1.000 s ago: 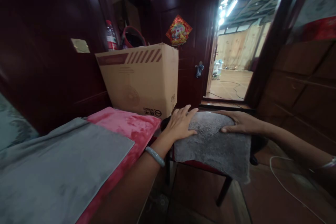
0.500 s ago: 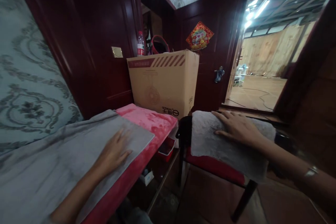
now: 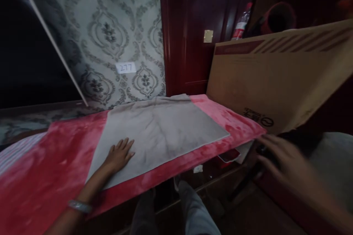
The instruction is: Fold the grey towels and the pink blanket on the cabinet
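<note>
Grey cloth (image 3: 165, 128): I feared dragging could bunch it.
Left hand (image 3: 119, 156): lay there unclenched.
Right hand (image 3: 288, 161): looked empty.

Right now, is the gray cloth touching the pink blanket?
Touching. The head view shows the gray cloth lying spread on top of the pink blanket, with pink showing past its front edge and both ends.

Red-pink plush cover (image 3: 63, 154) hides the supporting surface, type unclear. Grey cloth (image 3: 162, 128) spread on the cover, wrinkled toward the far side; red-pink shows left, right and near. Striped fabric (image 3: 22, 148) visible at left end, beside the cover.
</note>
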`<move>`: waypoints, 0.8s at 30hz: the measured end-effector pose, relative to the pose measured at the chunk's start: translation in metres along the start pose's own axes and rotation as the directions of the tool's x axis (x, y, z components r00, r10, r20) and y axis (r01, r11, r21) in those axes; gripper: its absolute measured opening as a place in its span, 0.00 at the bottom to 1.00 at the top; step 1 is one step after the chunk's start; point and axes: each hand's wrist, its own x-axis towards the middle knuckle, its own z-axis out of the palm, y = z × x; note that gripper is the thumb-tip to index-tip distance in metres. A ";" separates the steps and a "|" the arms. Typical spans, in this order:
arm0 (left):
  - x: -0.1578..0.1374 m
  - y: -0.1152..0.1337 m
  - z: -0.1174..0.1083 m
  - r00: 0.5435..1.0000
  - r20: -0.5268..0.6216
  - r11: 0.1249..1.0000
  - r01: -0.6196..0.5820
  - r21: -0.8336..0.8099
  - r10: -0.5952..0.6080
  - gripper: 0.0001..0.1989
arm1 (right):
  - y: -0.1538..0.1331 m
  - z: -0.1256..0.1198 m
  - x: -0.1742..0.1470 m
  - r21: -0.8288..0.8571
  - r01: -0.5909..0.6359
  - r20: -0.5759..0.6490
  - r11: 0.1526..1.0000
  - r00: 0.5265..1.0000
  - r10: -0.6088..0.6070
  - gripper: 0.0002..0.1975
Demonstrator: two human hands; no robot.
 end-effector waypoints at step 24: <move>-0.094 -0.038 0.050 0.657 -0.453 0.777 0.353 -0.522 -0.603 0.29 | -0.010 0.258 0.031 0.041 0.116 0.078 0.992 0.990 -0.119 0.32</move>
